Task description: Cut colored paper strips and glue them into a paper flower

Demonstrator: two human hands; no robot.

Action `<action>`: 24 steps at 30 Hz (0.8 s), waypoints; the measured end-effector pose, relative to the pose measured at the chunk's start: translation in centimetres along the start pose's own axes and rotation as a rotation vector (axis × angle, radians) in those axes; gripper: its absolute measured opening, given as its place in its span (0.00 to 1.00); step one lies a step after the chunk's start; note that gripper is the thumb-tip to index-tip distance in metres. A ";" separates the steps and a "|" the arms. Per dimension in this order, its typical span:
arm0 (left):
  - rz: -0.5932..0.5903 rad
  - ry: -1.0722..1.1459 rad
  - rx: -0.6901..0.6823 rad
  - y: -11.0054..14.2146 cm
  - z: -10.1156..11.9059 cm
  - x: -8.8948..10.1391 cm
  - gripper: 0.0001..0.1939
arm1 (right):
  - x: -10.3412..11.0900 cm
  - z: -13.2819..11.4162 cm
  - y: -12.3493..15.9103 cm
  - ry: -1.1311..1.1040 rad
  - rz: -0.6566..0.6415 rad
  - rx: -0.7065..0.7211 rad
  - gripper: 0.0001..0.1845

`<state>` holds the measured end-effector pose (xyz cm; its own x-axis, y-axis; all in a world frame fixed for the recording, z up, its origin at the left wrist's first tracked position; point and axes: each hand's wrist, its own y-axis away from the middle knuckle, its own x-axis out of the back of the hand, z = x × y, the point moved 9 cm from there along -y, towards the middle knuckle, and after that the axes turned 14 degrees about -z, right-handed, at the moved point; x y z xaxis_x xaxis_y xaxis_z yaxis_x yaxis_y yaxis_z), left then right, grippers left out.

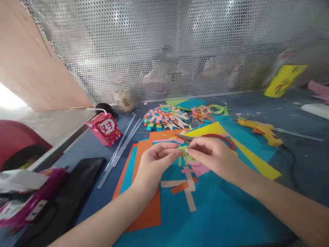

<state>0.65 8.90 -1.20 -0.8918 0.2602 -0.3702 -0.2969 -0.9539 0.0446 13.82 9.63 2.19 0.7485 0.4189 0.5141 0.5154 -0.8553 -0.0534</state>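
Between my fingertips is a small light-green paper strip [183, 149] with narrow ends hanging down. My left hand [160, 159] pinches its left end, and my right hand [212, 154] pinches the right end. Just below lie several short paper strips [189, 199] in pale pink and orange, on a large blue sheet [205, 212]. A pink paper piece [199, 168] lies partly under my right hand. Behind that hand are scissors with red handles [221, 137], partly hidden. Farther back rests a round, layered rosette of colored paper strips [164, 116].
Orange sheets [147, 212] lie at left, a yellow sheet [257, 157] at right. Clear glue sticks [123, 147], a red drink box [104, 128] and a black phone-like slab [82, 178] are left. A yellow glue gun [262, 130] trails a cord. Perforated metal [154, 44] stands behind.
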 end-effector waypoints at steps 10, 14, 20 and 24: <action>0.010 -0.004 0.005 -0.2 0.2 -0.1 0.06 | 0.3 -0.9 0.0 0.032 0.022 0.032 0.08; 0.018 -0.007 0.019 -0.1 0.0 0.0 0.05 | 0.3 -0.8 0.0 0.027 0.027 0.021 0.07; 0.009 -0.024 0.030 -0.2 -0.2 -0.1 0.05 | 0.1 -0.3 -0.1 0.003 0.018 0.008 0.07; 0.000 -0.050 0.021 -0.2 0.0 -0.1 0.05 | 0.1 -0.4 -0.1 -0.013 0.008 0.007 0.07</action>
<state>0.82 9.10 -1.17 -0.9078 0.2675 -0.3230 -0.3029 -0.9509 0.0639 13.68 9.66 2.60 0.7581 0.4159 0.5024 0.5119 -0.8567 -0.0633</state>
